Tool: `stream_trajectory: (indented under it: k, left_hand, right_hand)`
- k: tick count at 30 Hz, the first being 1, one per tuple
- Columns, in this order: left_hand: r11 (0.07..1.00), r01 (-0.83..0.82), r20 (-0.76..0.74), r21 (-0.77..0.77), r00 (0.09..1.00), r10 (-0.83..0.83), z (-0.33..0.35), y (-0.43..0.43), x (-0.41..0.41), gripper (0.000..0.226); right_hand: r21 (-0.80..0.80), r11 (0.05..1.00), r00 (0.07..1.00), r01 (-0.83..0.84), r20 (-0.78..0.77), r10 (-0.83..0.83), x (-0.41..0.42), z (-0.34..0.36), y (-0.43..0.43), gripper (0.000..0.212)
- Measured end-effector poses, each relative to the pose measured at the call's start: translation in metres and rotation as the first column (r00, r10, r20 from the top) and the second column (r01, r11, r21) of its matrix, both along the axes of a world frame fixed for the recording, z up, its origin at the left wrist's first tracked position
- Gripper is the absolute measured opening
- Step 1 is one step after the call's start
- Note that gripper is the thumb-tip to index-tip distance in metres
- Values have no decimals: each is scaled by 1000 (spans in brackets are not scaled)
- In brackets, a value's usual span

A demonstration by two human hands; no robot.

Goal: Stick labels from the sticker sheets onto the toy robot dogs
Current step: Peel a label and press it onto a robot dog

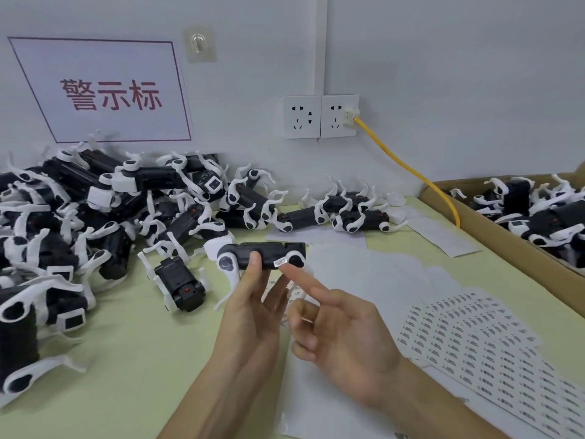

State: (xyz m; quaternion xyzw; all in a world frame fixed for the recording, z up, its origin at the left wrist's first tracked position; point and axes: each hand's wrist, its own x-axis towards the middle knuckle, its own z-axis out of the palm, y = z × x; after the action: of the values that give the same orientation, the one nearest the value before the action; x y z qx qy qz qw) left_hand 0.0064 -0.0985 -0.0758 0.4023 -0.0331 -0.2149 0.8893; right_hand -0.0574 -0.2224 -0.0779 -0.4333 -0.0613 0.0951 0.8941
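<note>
A person's left hand [253, 315] grips a black-bodied, white-legged plastic toy robot dog [269, 255] above the pale green table [126, 343], thumb curled onto its side. The right hand [345, 331] holds nothing; its index finger stretches to a small white barcode label [280, 263] on the dog's flank, the other fingers loosely curled. White sticker sheets [474, 340] of printed labels lie to the right. A heap of matching dogs [79, 217] fills the left; more sit in a brown cardboard box [493, 223].
</note>
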Motion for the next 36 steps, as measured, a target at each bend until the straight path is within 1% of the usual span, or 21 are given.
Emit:
stream_trajectory:
  k: [2,4,8,11,14,17,22,26,30,34,36]
  left_hand:
    - [1000,27,9,11,1000,-27,1,1,0,35]
    - [999,46,21,-11,999,-46,1,2,1,29]
    - [991,132,-12,-35,991,-133,4,1,-2,42]
    - [991,123,-52,-56,991,-126,6,0,-4,42]
    - [988,105,-11,-110,994,-107,8,1,-6,36]
    - [986,144,-1,-85,989,-145,7,1,-7,36]
    - [987,158,-15,-32,987,-159,5,1,-8,24]
    - [994,111,-22,-18,994,-111,7,-1,-10,43]
    - [990,140,-6,16,990,-140,5,-1,-9,54]
    - [983,181,13,21,983,-181,6,0,-10,46]
    - [984,177,8,36,984,-177,7,-1,-11,47]
  right_hand:
    - [13,1000,1000,14,3,-14,1,-2,0,54]
    - [26,999,1000,31,-8,-30,3,-4,-1,54]
    - [44,999,999,26,-24,-25,5,-8,-2,56]
    - [56,998,999,-14,-50,17,4,-11,1,55]
    - [68,997,998,-36,-40,38,4,-11,3,53]
    - [92,995,999,-34,-23,36,4,-10,2,55]
    - [130,991,999,-31,-36,36,4,-9,1,48]
    - [133,991,999,-33,-26,37,4,-9,2,47]
    - [146,989,999,-39,-17,42,4,-10,1,48]
    - [158,986,999,-45,2,46,3,-10,1,50]
    - [161,986,999,-45,4,45,3,-11,1,50]
